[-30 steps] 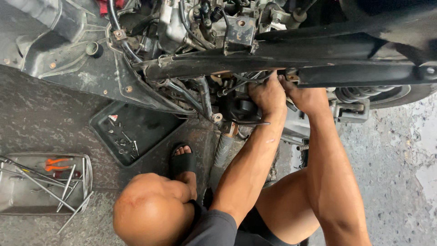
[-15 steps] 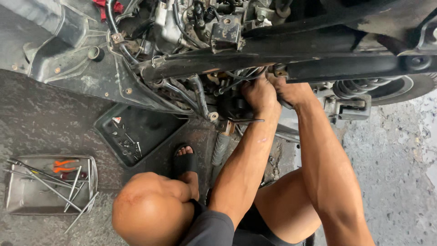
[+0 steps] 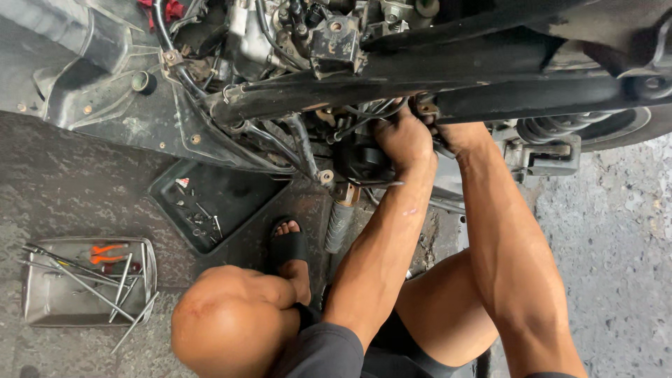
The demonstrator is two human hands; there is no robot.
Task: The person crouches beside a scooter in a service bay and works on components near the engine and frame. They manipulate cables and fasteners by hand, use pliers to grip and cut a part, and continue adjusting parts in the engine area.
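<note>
Both your hands reach under the black frame rail point(image 3: 420, 77): your left hand point(image 3: 402, 140) is clenched on the dark engine part point(image 3: 364, 159); your right hand point(image 3: 458, 136) is mostly hidden, grip unclear. Keep both wrists braced.

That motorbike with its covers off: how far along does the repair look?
Done: the body panels are off, leaving the frame tube and engine parts bare, and small fasteners lie in the black tray. In hand: the left hand and right hand reach under the frame. Left: tools lie in the metal tray; nothing is refitted.
</note>
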